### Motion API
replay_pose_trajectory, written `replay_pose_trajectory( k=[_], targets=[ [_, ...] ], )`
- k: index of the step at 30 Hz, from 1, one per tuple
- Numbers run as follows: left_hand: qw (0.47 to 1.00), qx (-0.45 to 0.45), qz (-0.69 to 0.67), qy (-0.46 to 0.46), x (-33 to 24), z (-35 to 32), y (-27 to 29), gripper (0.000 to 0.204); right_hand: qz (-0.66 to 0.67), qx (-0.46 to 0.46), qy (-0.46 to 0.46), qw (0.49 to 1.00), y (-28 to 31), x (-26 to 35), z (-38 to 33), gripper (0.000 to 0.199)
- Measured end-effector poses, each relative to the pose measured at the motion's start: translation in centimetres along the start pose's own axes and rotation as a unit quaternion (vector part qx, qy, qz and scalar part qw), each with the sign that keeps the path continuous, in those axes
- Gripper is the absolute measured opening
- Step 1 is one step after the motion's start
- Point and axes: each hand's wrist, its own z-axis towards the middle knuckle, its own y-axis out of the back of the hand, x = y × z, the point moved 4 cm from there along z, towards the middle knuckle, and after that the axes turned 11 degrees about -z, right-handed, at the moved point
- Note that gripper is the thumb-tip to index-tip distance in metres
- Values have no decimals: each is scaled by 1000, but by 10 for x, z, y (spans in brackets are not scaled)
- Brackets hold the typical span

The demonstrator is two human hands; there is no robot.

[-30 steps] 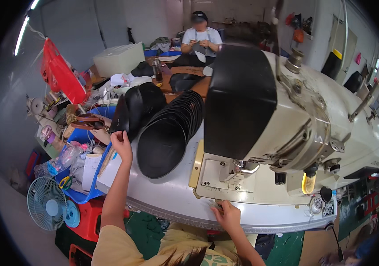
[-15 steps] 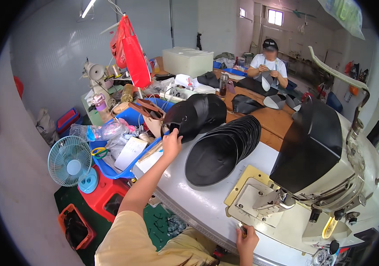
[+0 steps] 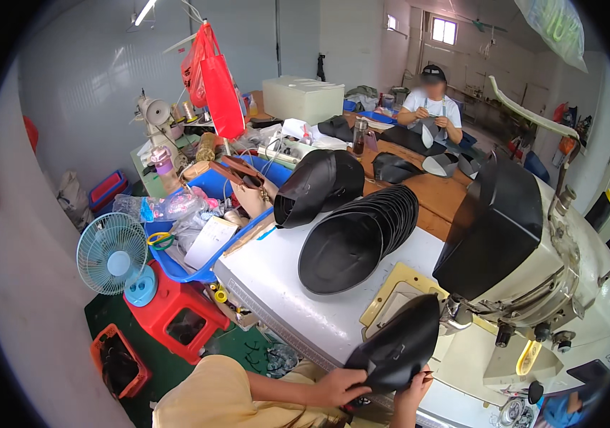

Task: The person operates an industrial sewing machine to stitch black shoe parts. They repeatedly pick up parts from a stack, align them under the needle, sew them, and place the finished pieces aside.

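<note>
A curved black leather-like piece (image 3: 397, 342) is held in both hands at the table's front edge, beside the base of the sewing machine (image 3: 519, 250). My left hand (image 3: 340, 389) pinches its lower left edge. Its lower right side is gripped by my right hand (image 3: 412, 392), whose fingers are partly hidden behind the piece. A small brown bit shows by the right fingertips; I cannot make out what it is. Further back on the white table (image 3: 273, 274) lie a fanned row of nested black pieces (image 3: 340, 253) and a few rolled black pieces (image 3: 308, 189).
Left of the table, a blue bin (image 3: 169, 267) holds plastic bags and papers. A small fan (image 3: 118, 264) stands on a red stool (image 3: 176, 314), above an orange basket (image 3: 144, 381). Across the brown table (image 3: 433, 203), a person (image 3: 433, 107) handles grey pieces.
My left hand has come from the rolled black pieces near the blue bin to the front edge, bringing one piece. My right hand now grips that piece too.
</note>
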Motion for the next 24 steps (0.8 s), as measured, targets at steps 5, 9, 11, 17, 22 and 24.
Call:
replay_pose_trajectory(
  k=[5,9,11,17,22,24],
  targets=[
    [996,59,18,-59,-6,-3,-17,25,8,58,-177,982,6,17,-4,46],
    [987,67,93,-115,4,-2,-11,26,32,66,-290,954,6,5,-5,52],
    [984,88,126,-95,5,-5,-8,29,-7,92,-310,946,-8,14,0,49],
    [935,18,185,-301,9,-20,22,15,55,166,-252,952,-18,-2,3,35],
    [905,37,266,-330,-31,32,5,22,51,172,-239,954,-10,11,0,33],
    [896,67,280,-340,-26,35,8,26,-7,158,-247,956,-11,6,-3,32]
  ],
)
